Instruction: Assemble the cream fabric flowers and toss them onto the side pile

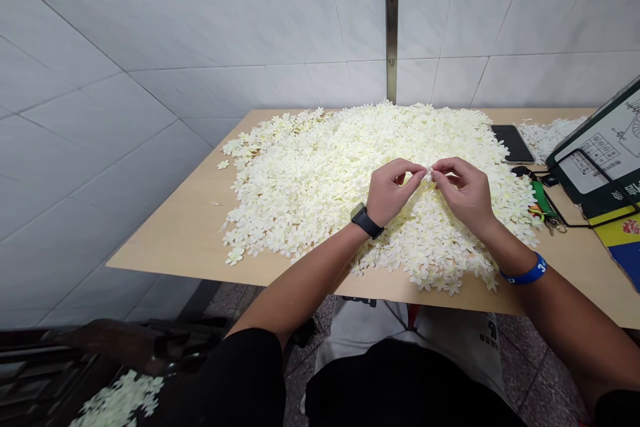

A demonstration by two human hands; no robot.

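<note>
I have two hands in view over the middle of the table (170, 233). The left hand (387, 192) and the right hand (463, 192) face each other with fingers curled, and their fingertips meet on one tiny pale blossom (429, 175), pinching it between them. Neither hand is released. That blossom sits right where the fingertips meet, held above the pile (320, 173) rather than lying in it. Both hands look about equally near it, though I can't read its long axis at this size.

The pile is one broad heap of cream blossoms, far too many for me to count, spreading beneath both hands. One stray blossom (223, 164) lies just off its left edge. I count one black watch (366, 221) on the left wrist and one blue wristband (525, 270) on the right. To the right of the pile sit one black phone (513, 143), one green lanyard (544, 200) with keys, a heap of white shreds (550, 137) and one printed board (600, 147). A second heap of blossoms (120, 400) shows at the lower left, below the table.
</note>
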